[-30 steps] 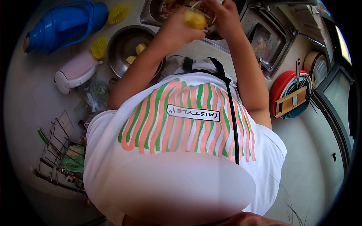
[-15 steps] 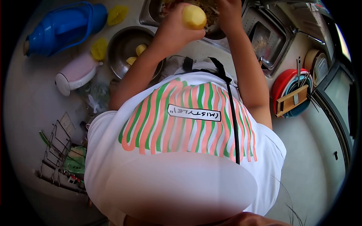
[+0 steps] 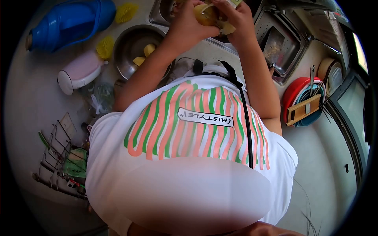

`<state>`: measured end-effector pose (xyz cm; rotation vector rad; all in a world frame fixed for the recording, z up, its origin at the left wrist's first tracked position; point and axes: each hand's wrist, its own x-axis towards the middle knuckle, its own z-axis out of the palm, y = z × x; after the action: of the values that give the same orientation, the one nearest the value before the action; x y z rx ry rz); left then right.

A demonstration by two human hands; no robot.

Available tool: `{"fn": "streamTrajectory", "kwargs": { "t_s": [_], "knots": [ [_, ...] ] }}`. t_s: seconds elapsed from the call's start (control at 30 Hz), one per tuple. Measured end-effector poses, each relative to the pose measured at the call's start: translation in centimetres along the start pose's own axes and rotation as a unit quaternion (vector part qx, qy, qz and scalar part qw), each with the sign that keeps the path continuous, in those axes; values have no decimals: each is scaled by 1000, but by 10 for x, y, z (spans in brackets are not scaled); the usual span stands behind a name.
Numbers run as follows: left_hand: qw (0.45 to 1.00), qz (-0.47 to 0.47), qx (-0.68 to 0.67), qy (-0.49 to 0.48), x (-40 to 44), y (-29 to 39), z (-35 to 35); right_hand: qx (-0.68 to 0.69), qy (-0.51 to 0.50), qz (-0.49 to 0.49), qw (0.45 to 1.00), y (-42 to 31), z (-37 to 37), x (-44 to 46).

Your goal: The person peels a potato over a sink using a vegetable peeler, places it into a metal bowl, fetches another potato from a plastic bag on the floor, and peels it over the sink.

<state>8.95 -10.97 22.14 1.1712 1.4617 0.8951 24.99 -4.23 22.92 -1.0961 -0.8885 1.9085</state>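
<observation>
At the top of the head view my left hand (image 3: 187, 25) is closed around a yellow, peeled-looking potato (image 3: 204, 15). My right hand (image 3: 239, 19) meets it from the right, closed on a peeler with a pale handle (image 3: 235, 2), whose metal part lies over the potato. A strip of peel (image 3: 227, 28) hangs between the two hands. Beneath them is a sink (image 3: 159, 13), its contents mostly covered by the hands. Beside my left forearm, a steel bowl (image 3: 128, 47) holds yellow potato pieces (image 3: 149, 50).
A blue thermos (image 3: 71, 25), yellow scrubbers (image 3: 126, 13) and a pink-white kettle (image 3: 80, 72) are on the left. A wire rack (image 3: 59, 157) stands lower left. On the right are a drainer tray (image 3: 289, 49) and stacked basins (image 3: 293, 90) with a wooden slicer (image 3: 303, 110).
My right hand has come back up against the potato with the peeler. A strip of peel now hangs there. My left hand has tilted the potato, still holding it.
</observation>
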Motion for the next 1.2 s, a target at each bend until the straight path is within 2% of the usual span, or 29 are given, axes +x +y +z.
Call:
{"fn": "streamTrajectory", "kwargs": {
  "t_s": [0.1,0.2,0.23,0.27,0.3,0.33,0.37,0.4,0.5,0.6,0.63,0.7,0.73,0.77,0.8,0.87,0.9,0.97,1.0,1.03,1.07,1.1,1.13,1.17,1.2],
  "knots": [
    [996,-58,-45,-44,2,-2,-2,-53,-21,-4,998,-6,5,1],
    [997,4,-71,-34,-4,-10,-4,-183,137,-107,968,27,-36,42],
    [987,-8,-150,-56,-10,2,-5,-162,166,-73,970,45,-60,51],
    [985,6,-165,-58,-12,10,-5,-142,191,-42,970,51,-82,61],
    [982,20,-178,-55,-13,14,-6,-266,193,-19,944,39,-87,56],
    [980,27,-191,-53,-15,16,-6,-290,184,-6,939,28,-82,50],
    [984,8,-171,-43,-12,11,-5,-196,160,-22,967,27,-74,47],
    [996,43,-73,-38,-7,5,-8,-100,140,-40,984,26,-65,42],
    [996,30,-85,-22,3,6,0,120,159,-31,979,1,-15,23],
    [993,-24,-108,-45,5,13,5,43,9,14,999,-13,4,1],
    [991,-39,-115,-57,8,12,7,-53,-21,-6,998,-12,4,0],
    [984,-94,-120,-96,12,4,5,-25,-13,13,1000,-6,-4,7],
    [984,-82,-132,-92,9,-2,3,-12,-8,22,1000,-2,-8,14],
    [983,-69,-143,-88,4,-10,1,42,38,-18,998,4,-7,23],
    [983,-55,-155,-84,2,-14,1,-146,118,-113,976,22,-29,43],
    [984,-44,-154,-74,-6,-1,0,-228,164,-91,955,33,-67,63],
    [988,-28,-136,-63,-8,4,0,-252,170,-11,953,16,-65,55],
    [990,-29,-131,-38,-6,0,2,-42,145,30,988,-14,-21,36],
    [993,-29,-110,-41,-8,-5,3,65,137,53,987,-18,-9,28],
    [995,-21,-88,-45,-6,-8,4,63,48,45,996,-10,-13,27],
    [997,-8,-65,-47,1,-11,4,47,8,35,998,-3,-8,24],
    [996,-7,-47,-81,4,-13,3,34,1,23,999,-1,-3,25],
    [996,5,-52,-68,1,-13,4,23,-4,15,1000,0,4,22],
    [997,17,-56,-54,-3,-10,5,56,68,20,996,-8,10,24],
    [997,32,-59,-40,-6,-4,4,-17,119,-37,992,7,-10,42]
  ]
}}
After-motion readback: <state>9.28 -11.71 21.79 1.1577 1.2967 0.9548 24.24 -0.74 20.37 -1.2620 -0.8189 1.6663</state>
